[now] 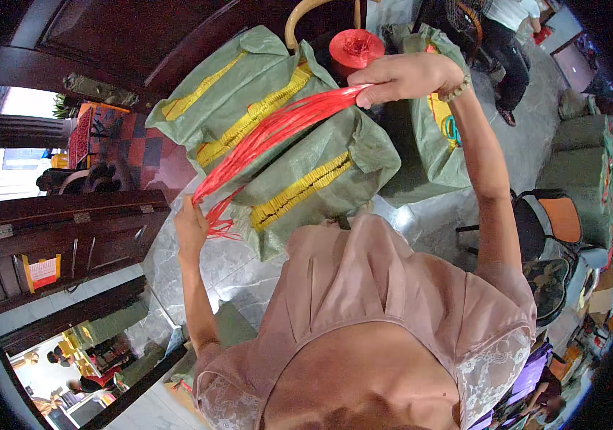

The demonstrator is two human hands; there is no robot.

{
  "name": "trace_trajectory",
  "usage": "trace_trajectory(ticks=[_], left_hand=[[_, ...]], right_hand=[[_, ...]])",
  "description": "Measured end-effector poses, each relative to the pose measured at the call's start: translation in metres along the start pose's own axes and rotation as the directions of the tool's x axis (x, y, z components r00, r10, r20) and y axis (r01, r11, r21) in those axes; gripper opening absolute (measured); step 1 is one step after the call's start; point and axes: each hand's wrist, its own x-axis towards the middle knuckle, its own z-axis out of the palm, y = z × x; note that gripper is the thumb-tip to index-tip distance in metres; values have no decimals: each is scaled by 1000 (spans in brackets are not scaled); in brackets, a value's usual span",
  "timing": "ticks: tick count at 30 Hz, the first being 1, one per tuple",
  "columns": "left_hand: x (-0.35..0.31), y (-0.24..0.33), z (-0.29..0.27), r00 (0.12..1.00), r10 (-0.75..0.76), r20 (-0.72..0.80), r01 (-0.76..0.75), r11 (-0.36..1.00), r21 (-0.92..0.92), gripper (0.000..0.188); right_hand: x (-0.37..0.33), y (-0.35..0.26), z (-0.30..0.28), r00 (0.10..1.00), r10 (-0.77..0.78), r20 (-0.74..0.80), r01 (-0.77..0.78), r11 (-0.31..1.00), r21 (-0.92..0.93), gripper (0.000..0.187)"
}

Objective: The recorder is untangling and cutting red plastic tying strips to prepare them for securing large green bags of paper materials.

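- Strands [285, 125], red, thin and numerous, span between both hands as one loose bundle, passing above the sacks [364, 158] in this view; contact with the sacks cannot be confirmed.
- Left hand [190, 226]: fingers closed on the lower part of the bundle. Short loose ends [219, 228] protrude beside it, spread and uneven.
- Right hand [408, 77]: thumb and fingers pinched together on the upper end of the bundle.
- Step in hand, as judged: holding the bundle out lengthwise to bring the strands into line. The span bows slightly, and several strands stand apart from the rest.
- Reel [358, 49], red, stands just beyond the right hand. No strand is seen running from it to the bundle; any link cannot be confirmed.
- Sacks are green with gathered yellow bands [303, 188]; at least two lie side by side below the span.
- Scissors, apparently, teal-handled [447, 129], rest on another sack [432, 161] near the right arm, out of either hand.
- Next move, by judgement, calls for a firm grip at each end and even tension. A slack left hand could let the loose ends slip or tangle.
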Motion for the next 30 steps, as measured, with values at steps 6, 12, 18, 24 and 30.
trace_trajectory(ticks=[6, 12, 18, 24, 30], left_hand=[[12, 13, 36, 893, 46, 448, -115, 985, 129, 40], [76, 133, 79, 909, 412, 67, -388, 893, -228, 59], [87, 159, 104, 862, 435, 260, -318, 863, -392, 14], [99, 155, 94, 795, 367, 482, -217, 916, -338, 20], [119, 181, 104, 810, 466, 355, -151, 752, -642, 26]], right_hand=[[28, 42, 28, 993, 97, 64, -70, 937, -343, 34], [65, 39, 74, 988, 109, 113, -49, 896, -441, 31], [44, 51, 61, 946, 241, 217, -190, 954, -231, 35], [19, 58, 48, 967, 223, 124, -200, 964, -176, 39], [35, 46, 56, 992, 123, -2, -116, 935, -335, 39]])
